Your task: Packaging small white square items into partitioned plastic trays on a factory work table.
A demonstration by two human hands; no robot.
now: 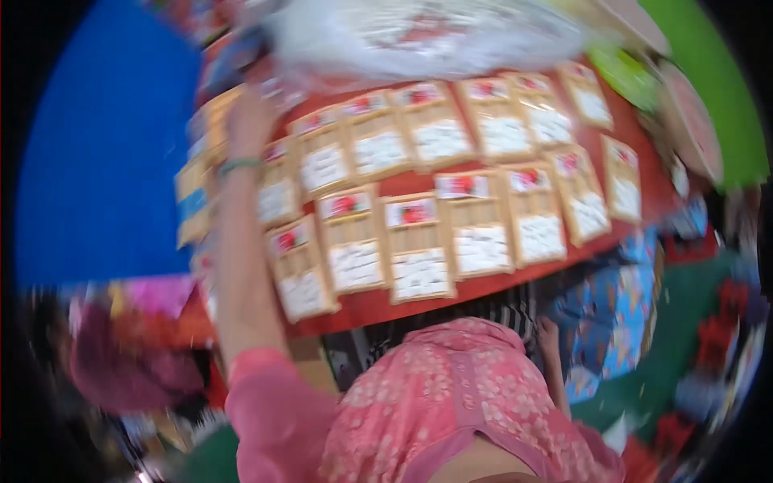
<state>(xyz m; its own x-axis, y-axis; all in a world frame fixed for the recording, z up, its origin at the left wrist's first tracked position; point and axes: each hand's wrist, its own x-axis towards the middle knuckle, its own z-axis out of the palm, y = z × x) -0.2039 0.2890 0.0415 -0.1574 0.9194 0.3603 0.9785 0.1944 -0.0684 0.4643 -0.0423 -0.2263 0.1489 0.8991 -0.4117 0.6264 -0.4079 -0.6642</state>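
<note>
My left hand (251,117), with a green band at the wrist, stretches out to the far left of the red table (346,318). It is blurred, beside tan packs (219,121) at the table's corner; its fingers are smeared and I cannot tell whether it holds one. Two rows of flat, tan, wood-like packs (417,249) lie on the table, each with a red-and-white label at the top and a white patterned part below. My right hand (548,332) hangs low by the table's near edge, apart from the packs; its fingers are too small and blurred to read.
A clear plastic bag (427,36) of whitish things covers the table's far side. Bright green plastic (624,76) lies at the far right. A blue panel (105,161) stands at left. Below the near edge at right is a blue patterned cloth or wrapped box (608,314).
</note>
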